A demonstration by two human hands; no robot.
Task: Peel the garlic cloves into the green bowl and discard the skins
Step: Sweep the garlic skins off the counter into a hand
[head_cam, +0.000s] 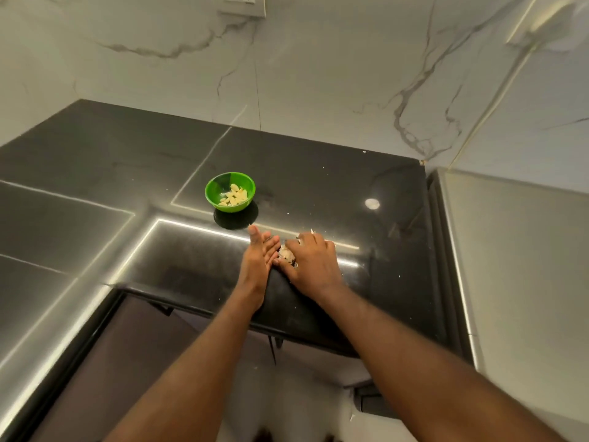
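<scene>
Black counter, garlic skins under clutching right hand, against flat released left hand

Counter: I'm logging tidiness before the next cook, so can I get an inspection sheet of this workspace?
Surface: glossy black counter, with light strips reflected in it.
Job's things: green bowl upright, holding peeled cloves; skins heaped between the hands.
Clutter: pale flecks scattered on the counter.
Hands: left hand has straight fingers and stands on edge beside the skins; right hand is curled over the skins.
Cables: nothing seen.
Surroundings: veined marble-look wall; socket at the top.
</scene>
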